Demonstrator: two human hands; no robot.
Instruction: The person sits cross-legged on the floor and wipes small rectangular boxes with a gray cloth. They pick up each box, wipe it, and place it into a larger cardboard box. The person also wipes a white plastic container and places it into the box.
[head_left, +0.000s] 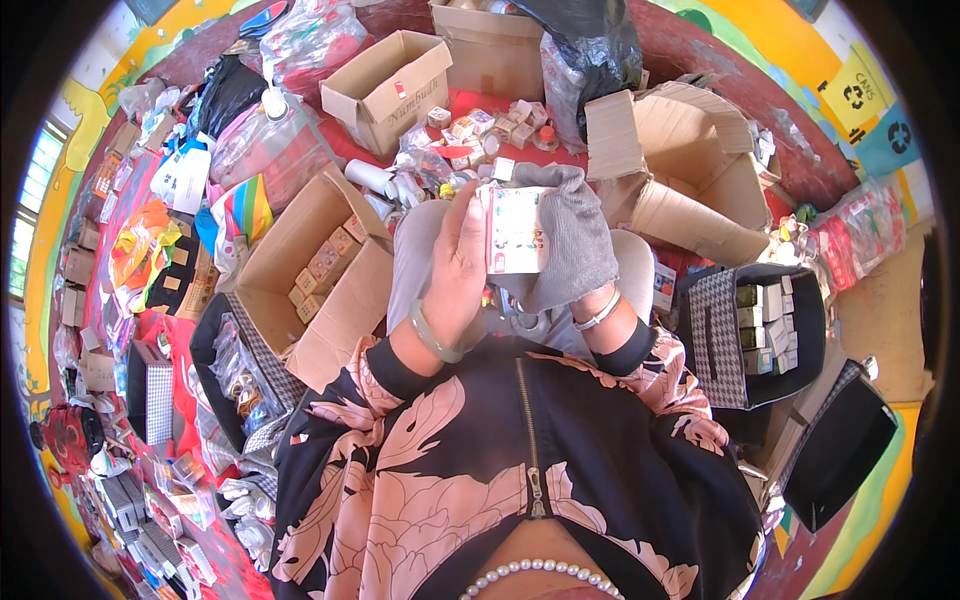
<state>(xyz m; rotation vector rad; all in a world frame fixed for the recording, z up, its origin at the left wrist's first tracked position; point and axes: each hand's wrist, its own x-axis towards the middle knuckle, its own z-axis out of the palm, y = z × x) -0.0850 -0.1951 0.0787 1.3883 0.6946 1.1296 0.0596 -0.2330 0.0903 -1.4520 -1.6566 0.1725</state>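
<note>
Between my two hands, above my lap, is a small white printed box (517, 230) with coloured pictures and a red left edge. My left hand (462, 250), bare and with a bangle at the wrist, grips its left side. On the other side my right hand (575, 235), in a grey knit glove, is closed around the right edge; its fingertips are partly hidden. A smaller white box (503, 168) shows just beyond the top edge, and I cannot tell whether a hand touches it. Below my hands, some small items between my legs are mostly hidden.
To my left an open cardboard carton (300, 250) holds several small boxes. Another open carton (388, 92) stands ahead, beside a pile of small boxes and bottles (490, 130). A big open carton (690, 165) lies ahead right. At my right, a checked fabric bin (715, 345) holds small boxes.
</note>
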